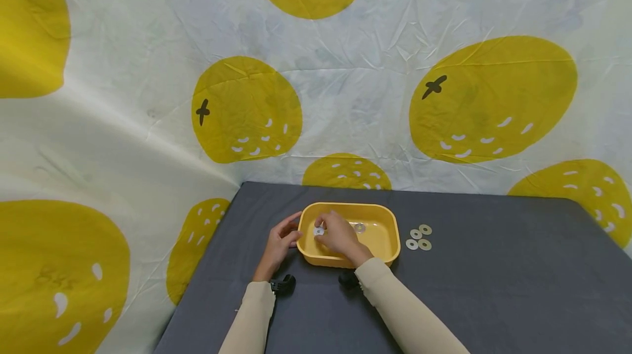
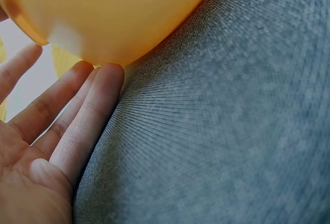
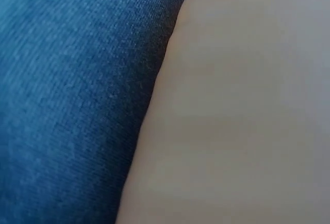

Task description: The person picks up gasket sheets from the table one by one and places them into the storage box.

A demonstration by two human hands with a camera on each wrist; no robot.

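A yellow plastic tub [image 1: 390, 233] stands on the dark cloth. My left hand [image 1: 280, 241] is at its left end. In the left wrist view the fingers [image 2: 85, 121] are fairly straight, with fingertips touching the tub's outer wall [image 2: 129, 13]. My right hand [image 1: 339, 233] reaches inside the tub, and its thumb and fingers pinch a flat metal washer [image 1: 319, 231] near the left end. Another washer [image 1: 359, 228] lies on the tub floor, to the right of that hand. The right wrist view shows mostly the forearm, with the fingers out of sight.
Several loose washers [image 1: 424, 245] lie grouped on the cloth just right of the tub. Dark grey cloth [image 1: 494, 266] covers the table. A white hanging sheet [image 1: 355, 96] printed with yellow fruit stands behind and to the left.
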